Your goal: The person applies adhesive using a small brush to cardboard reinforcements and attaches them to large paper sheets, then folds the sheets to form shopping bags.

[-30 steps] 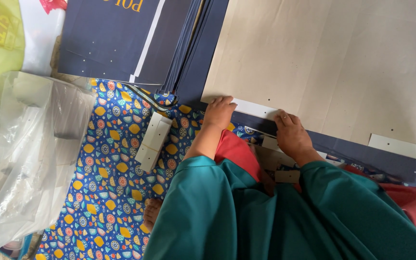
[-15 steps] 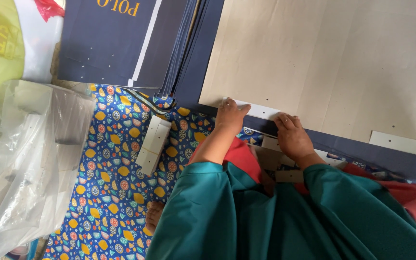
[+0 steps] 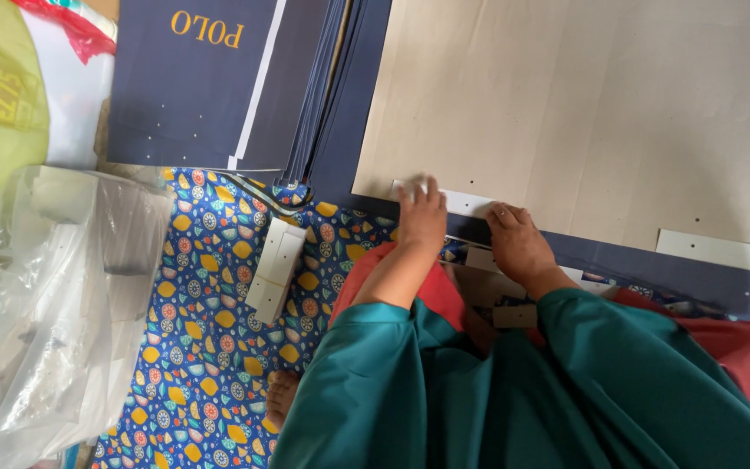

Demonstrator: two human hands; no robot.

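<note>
A long white card strip [image 3: 466, 203], lying sideways near the middle of the frame on the big tan sheet [image 3: 592, 104], is pressed flat by the left hand [image 3: 421, 217] and right hand [image 3: 518, 245], fingers spread open, nothing gripped.

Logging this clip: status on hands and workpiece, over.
Left hand and right hand flat, pressing white strip on the beige sheet edge. Second white strip lies apart, right. Nothing blocking.

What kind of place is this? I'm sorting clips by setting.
Probably a home or small workshop making paper bags, worked on the floor: a stack of navy printed sheets, a large sheet laid brown side up, and a patterned floor mat.
</note>
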